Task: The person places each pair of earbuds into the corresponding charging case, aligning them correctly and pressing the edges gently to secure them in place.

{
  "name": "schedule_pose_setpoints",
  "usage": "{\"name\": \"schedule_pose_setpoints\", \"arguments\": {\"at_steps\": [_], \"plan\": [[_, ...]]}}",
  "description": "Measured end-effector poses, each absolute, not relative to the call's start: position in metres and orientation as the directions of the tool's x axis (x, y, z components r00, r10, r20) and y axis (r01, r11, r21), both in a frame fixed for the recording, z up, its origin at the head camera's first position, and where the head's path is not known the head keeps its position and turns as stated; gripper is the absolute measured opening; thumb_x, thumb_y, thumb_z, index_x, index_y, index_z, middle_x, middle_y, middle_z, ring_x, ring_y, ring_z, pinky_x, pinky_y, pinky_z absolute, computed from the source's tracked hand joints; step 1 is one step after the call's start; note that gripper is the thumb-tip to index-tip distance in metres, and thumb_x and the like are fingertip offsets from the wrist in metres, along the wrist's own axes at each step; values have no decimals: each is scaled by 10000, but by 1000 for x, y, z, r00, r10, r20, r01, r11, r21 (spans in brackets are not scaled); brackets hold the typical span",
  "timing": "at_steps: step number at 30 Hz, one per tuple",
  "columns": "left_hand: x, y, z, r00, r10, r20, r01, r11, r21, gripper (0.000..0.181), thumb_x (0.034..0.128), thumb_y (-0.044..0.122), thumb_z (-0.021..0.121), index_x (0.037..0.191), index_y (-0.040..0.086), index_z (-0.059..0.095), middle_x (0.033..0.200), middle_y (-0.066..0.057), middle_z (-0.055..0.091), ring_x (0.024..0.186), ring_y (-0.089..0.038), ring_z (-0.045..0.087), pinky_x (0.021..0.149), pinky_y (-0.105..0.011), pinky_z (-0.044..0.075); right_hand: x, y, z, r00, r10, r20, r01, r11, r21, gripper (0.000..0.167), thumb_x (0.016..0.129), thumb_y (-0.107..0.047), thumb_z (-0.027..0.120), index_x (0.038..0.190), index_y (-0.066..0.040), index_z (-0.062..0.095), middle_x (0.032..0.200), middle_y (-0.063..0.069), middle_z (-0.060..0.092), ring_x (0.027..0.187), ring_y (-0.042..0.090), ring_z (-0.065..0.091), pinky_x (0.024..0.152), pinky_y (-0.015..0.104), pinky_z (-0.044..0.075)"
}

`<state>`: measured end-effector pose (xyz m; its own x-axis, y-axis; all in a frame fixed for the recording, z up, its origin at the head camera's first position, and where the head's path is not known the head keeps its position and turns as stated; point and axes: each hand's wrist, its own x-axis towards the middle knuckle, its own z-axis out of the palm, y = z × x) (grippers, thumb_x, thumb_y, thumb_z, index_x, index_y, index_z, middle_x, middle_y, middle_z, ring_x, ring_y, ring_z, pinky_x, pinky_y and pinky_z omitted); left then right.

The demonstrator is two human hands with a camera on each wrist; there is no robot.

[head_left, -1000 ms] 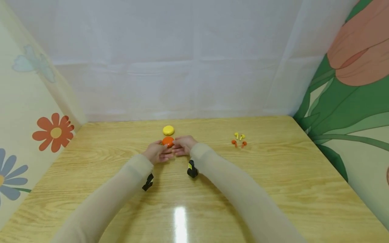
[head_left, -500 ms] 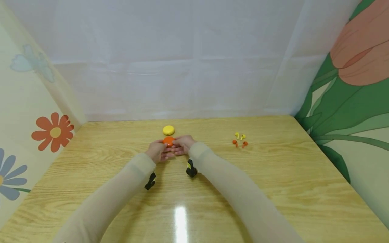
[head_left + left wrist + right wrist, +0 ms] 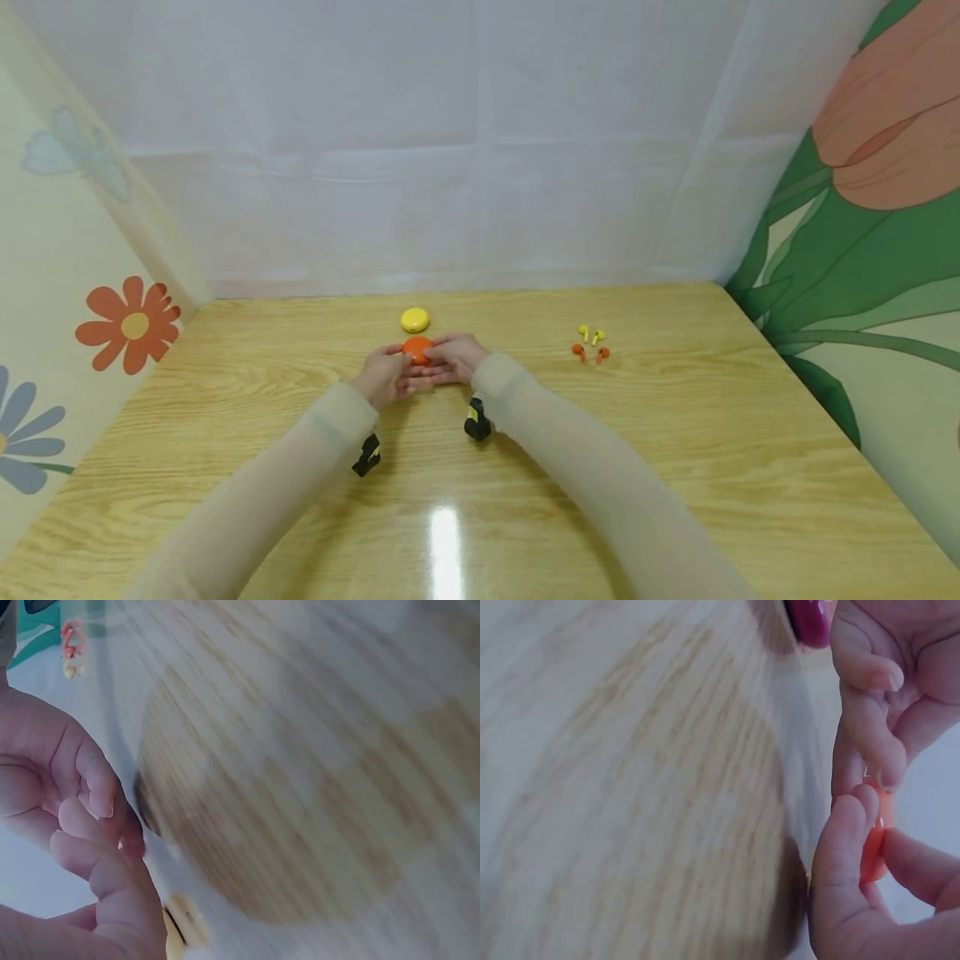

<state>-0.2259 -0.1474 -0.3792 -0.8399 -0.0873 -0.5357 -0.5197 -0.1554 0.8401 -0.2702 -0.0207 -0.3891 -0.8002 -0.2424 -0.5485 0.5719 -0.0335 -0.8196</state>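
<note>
Holding a round orange case between left hand and right hand, with both hands brought close together and pinching from opposite sides, thumbs at its left and right edges and other fingers reaching below. Looks closed from above; visible only as a slice between fingertips in the right wrist view, and hidden in the left wrist view. Seemingly lifted just clear of the wooden counter, nearer the body than the yellow case resting behind. Lying untouched well off to the right: two yellow earbuds and, just in front of them, two orange earbuds. Judged to be at the two-handed handling step, settling the grip on the orange case, with no visible sign of a lid parting. Calls next, on that reading, for balanced pressure from both sides and careful thumb placement at the rim, to guard against slipping on so smooth a shell.
</note>
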Motion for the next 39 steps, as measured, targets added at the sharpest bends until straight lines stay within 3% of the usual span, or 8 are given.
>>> {"name": "schedule_pose_setpoints", "arguments": {"at_steps": [6,11,13,18,28,39], "plan": [[-219,-146,-375,-850,-91,-519,-506,-135,852,488,1043,59,401,1510,63,260,843,-111,670,579,-151,661,511,-210,470,-265,-16,-384,-813,-250,-527,546,-10,-838,381,929,58,593,1303,31,527,844,132,643,590,167,616,488,248,526],[-211,-144,-374,-863,-94,-496,-484,-125,866,481,1045,91,418,1502,60,270,970,-158,691,574,-150,661,517,-212,471,-259,-11,-381,-822,-264,-505,525,-6,-851,387,927,54,599,1306,40,528,812,114,639,557,137,612,598,267,563],[-208,-143,-373,-868,-98,-487,-476,-118,872,475,1043,102,431,1493,63,284,1036,-184,689,577,-150,662,525,-218,473,-257,-8,-379,-829,-267,-491,510,-1,-860,393,928,48,601,1314,41,528,897,145,663,585,137,619,645,277,569],[-201,-140,-373,-886,-77,-457,-452,-72,889,490,1042,128,447,1496,63,275,1199,-228,637,602,-145,669,540,-217,476,-250,1,-375,-837,-274,-473,491,6,-871,400,934,40,595,1328,38,526,1086,222,659,628,144,626,622,251,561],[-189,-136,-373,-916,-5,-400,-400,-46,915,500,1040,171,471,1486,32,293,1209,-219,632,608,-136,673,545,-210,504,-240,13,-370,-846,-280,-453,469,13,-883,395,926,40,603,1315,35,538,768,109,662,591,135,642,562,230,546],[-180,-130,-374,-934,18,-358,-358,-18,934,484,1039,194,477,1469,26,334,1259,-263,588,609,-136,674,537,-204,504,-234,21,-366,-866,-256,-430,439,22,-898,383,907,55,624,1285,20,568,725,108,681,597,145,662,599,258,564]]}}
